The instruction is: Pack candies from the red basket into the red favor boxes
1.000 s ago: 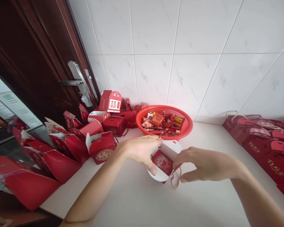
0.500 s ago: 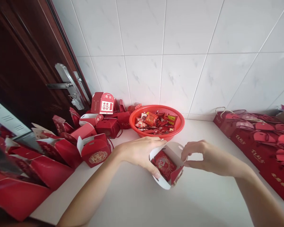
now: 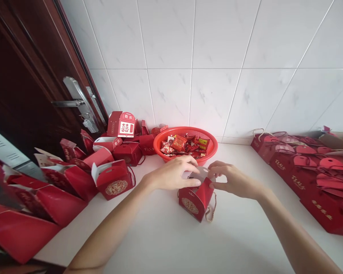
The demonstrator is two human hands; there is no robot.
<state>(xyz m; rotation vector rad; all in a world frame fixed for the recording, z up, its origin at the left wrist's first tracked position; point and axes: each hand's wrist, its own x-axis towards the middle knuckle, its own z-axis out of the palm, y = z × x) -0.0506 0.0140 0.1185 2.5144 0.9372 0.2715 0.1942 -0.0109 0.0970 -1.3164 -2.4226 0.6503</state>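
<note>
A red gift box (image 3: 194, 203) with a gold round emblem stands on the white table, its top flaps partly folded up and a twisted cord hanging at its right. My left hand (image 3: 180, 173) is closed on the box's top flap from the left. On the right side, my right hand (image 3: 227, 179) pinches the box's upper edge. The fingers cover part of the top, and what lies inside the box is hidden. Just behind the hands sits a red plastic basket (image 3: 213, 149) of wrapped sweets (image 3: 179, 142).
Several open red boxes (image 3: 112, 182) crowd the left side. Rows of red boxes with cords (image 3: 295, 182) line the right. A tiled wall (image 3: 217, 76) rises behind the table (image 3: 151, 236), and a dark door (image 3: 25, 68) stands at the back left.
The box's front flap has been raised, so its emblem now faces me and the contents no longer show. Both hands have moved to the top of the box, nearer each other.
</note>
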